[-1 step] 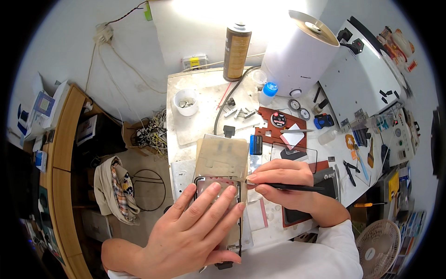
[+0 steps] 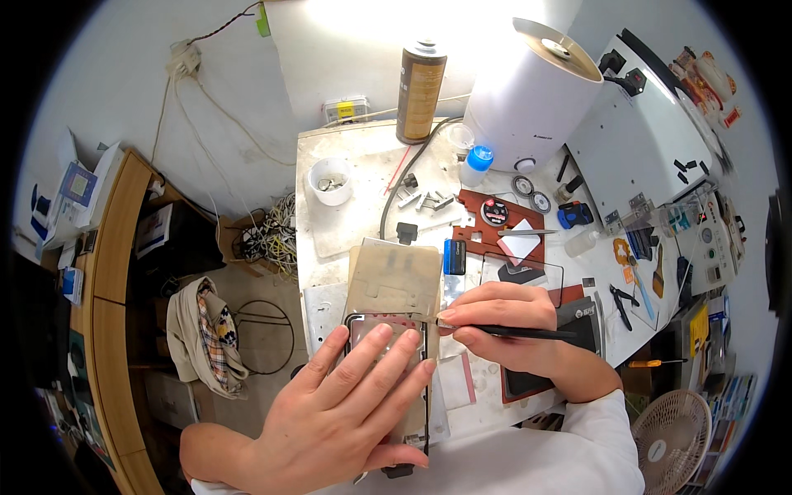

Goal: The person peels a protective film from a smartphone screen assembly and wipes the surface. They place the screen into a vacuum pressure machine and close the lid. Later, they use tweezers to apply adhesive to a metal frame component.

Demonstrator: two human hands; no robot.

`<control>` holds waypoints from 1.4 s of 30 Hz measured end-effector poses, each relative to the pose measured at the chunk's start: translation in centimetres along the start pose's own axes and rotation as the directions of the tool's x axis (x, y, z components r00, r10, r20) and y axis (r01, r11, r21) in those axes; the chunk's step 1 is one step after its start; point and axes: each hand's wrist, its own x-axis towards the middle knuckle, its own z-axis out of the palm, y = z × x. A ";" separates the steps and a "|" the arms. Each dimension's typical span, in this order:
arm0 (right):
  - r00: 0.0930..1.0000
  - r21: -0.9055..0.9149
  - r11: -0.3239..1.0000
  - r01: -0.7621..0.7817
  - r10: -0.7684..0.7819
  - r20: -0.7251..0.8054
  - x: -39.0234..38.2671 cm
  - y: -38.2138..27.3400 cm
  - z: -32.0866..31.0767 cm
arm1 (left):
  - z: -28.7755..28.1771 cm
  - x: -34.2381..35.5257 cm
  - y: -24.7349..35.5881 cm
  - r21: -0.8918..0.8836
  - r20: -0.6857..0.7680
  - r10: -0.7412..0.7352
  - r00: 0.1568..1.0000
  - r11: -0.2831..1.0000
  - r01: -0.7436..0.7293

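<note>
My left hand [image 2: 338, 408] lies flat with fingers spread over a black-rimmed, flat rectangular frame [image 2: 426, 396], which looks like part of a phone or tablet. The palm and fingers cover most of it. Beneath the frame's far end is a worn beige plate [image 2: 393, 285]. From the right, my right hand [image 2: 507, 326] pinches a slim black-handled tool [image 2: 532, 332] like a pen. Its tip end is at the frame's far right corner, mostly hidden by my fingertips, so the exact kind cannot be made out.
Beyond the plate stand a white cup [image 2: 330, 181] of small parts, a brown spray can [image 2: 421, 95], a blue-capped bottle [image 2: 476, 165] and a large white appliance [image 2: 532, 95]. To the right lie a red-brown mat [image 2: 478, 223], a dark panel [image 2: 577, 330] and pliers [image 2: 620, 307]. A fan [image 2: 672, 437] sits lower right.
</note>
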 end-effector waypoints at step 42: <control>0.999 0.036 0.999 -0.037 0.036 0.015 0.9 0.2 0.6 | 0.0 -0.2 -0.2 0.003 -0.024 0.004 1.000 1.000 -0.004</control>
